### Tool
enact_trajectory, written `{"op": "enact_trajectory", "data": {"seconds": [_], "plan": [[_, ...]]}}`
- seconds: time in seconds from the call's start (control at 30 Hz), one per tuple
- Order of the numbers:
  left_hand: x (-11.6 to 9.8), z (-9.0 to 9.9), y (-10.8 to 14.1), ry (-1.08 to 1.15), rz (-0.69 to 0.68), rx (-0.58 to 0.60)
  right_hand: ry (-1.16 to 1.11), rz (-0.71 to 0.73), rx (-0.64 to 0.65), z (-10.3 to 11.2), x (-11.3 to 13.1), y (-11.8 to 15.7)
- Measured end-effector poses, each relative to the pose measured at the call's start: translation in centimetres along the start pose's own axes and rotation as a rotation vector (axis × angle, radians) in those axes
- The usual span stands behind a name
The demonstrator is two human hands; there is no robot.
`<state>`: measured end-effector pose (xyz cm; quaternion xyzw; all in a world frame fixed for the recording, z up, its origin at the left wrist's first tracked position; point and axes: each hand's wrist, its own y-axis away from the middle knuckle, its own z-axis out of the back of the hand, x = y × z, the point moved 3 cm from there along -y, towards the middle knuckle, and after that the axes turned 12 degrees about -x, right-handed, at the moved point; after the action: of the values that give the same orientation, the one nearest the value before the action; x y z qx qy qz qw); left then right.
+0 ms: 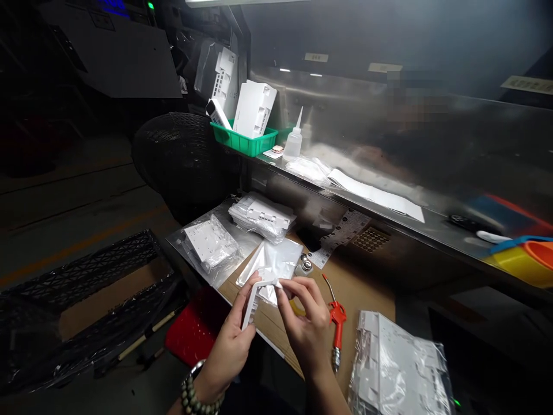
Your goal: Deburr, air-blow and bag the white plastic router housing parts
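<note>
My left hand [232,344] grips a white plastic housing [250,302] by its side edge, thumb and fingers closed on it. The part is tilted above the cardboard-covered bench [367,288]. At its upper right corner, my right hand [305,317] has thumb and index finger pinched together on something small and white [277,283], perhaps a bit of cloth; its kind is unclear. Behind the hands lie clear plastic bags [280,256] and a small metal-topped bottle [305,264]. To the right of my right hand rests a red air blow gun [337,317].
Bagged white housings lie at the bench's left [211,242], back [263,216] and right front [400,363]. Along the steel shelf [436,230] stand a green bin [244,142], a nozzle bottle [294,143] and yellow bins [521,262]. A black crate [142,248] and red stool [194,325] are left.
</note>
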<state>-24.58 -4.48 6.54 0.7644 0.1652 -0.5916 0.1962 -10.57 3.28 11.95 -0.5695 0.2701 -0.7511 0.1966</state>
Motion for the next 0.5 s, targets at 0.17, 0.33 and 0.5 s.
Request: {"op": "enact_trajectory", "data": {"seconds": [0.17,0.33,0.5], "plan": [[0.3,-0.1,-0.1,0.025,0.055,0.002,-0.023,-0.051,-0.049,-0.4,-0.1,0.4],[0.9,0.5,0.2,0.157,0.282,-0.046,0.024,-0.113,0.013,-1.6,-3.8,1.9],[0.8,3.5,0.1,0.246,0.512,-0.19,0.309,-0.304,-0.049,-0.6,-15.4,4.3]]}}
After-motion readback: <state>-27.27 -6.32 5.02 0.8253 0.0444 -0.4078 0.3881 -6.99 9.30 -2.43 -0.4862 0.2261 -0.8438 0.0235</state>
